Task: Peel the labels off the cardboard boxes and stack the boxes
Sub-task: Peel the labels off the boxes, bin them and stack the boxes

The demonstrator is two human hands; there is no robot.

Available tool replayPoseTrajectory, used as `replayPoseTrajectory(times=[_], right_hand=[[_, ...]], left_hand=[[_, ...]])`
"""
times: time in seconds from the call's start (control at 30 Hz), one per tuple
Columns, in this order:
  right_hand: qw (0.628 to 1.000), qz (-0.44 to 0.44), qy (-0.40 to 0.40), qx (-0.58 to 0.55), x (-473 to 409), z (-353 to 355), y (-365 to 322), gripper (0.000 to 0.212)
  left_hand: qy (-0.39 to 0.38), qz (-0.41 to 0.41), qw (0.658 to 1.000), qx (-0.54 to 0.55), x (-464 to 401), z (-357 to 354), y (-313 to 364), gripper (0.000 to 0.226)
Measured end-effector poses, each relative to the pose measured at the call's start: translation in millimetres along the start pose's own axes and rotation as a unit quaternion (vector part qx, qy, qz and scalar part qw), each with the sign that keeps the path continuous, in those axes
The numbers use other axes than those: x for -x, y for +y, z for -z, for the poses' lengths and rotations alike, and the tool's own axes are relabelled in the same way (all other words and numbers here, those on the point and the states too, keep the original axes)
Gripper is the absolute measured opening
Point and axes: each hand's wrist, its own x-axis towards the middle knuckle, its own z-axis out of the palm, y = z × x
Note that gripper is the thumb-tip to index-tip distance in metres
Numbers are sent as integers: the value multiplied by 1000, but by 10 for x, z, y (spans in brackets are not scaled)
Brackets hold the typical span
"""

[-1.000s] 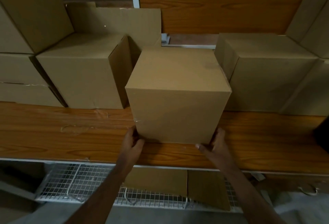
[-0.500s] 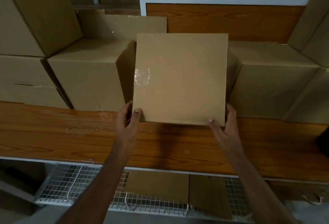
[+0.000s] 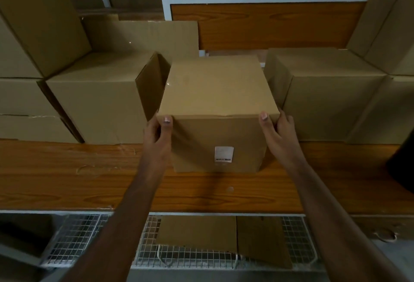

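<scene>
Cardboard box (image 3: 218, 93) upright between both hands, label (image 3: 224, 154) facing camera.

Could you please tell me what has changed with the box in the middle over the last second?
The middle box has been turned over towards the person, so a face bearing a white label now looks at the camera. The left hand and right hand, earlier at its bottom corners, now grip its upper front corners. The neighbouring boxes and the wooden shelf stayed put.
</scene>
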Motion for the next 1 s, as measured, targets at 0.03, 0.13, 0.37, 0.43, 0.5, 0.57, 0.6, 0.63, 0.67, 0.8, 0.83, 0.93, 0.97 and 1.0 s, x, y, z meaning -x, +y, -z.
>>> replayPoseTrajectory(times=[0.03, 0.13, 0.37, 0.43, 0.5, 0.57, 0.6, 0.63, 0.67, 0.8, 0.83, 0.93, 0.97, 1.0], right_hand=[[1000, -2, 2, 8, -26, -13, 25, 68], [1000, -19, 5, 23, -54, -83, 133, 61], [989, -96, -107, -39, 244, -303, 663, 65], [987, -100, -117, -56, 350, -348, 803, 69], [986, -98, -114, -66, 402, -377, 859, 77], [985, -89, -113, -91, 415, -407, 860, 81], [985, -86, -113, -100, 409, -421, 859, 80], [986, -78, -110, -102, 401, -436, 854, 77], [987, -75, -101, -97, 389, -451, 852, 72], [990, -74, -59, -106, 347, -447, 803, 51], [991, -69, -46, -109, 339, -426, 784, 45], [995, -37, 3, -98, 318, -330, 688, 44], [995, -23, 18, -95, 315, -295, 627, 48], [995, -6, 33, -93, 305, -265, 562, 48]], left_hand=[[-13, -7, 1000, -5, -48, -2, -8, 27], [-54, -10, 998, -25, -174, -1, -97, 36], [-85, 131, 987, -47, -166, 56, -652, 46], [-91, 164, 981, -46, -136, 99, -809, 45], [-90, 171, 980, -55, -125, 115, -879, 48], [-84, 168, 981, -39, -144, 96, -873, 48], [-81, 161, 983, -29, -166, 73, -856, 49], [-81, 151, 985, -28, -180, 50, -832, 49], [-85, 139, 986, -28, -185, 25, -793, 49], [-71, 101, 992, -35, -123, -24, -642, 53], [-61, 91, 993, -41, -95, -29, -581, 53], [-31, 41, 997, -62, -58, -22, -371, 47], [-25, 19, 997, -65, -61, -19, -295, 41], [-18, -1, 998, -63, -71, -15, -221, 37]])
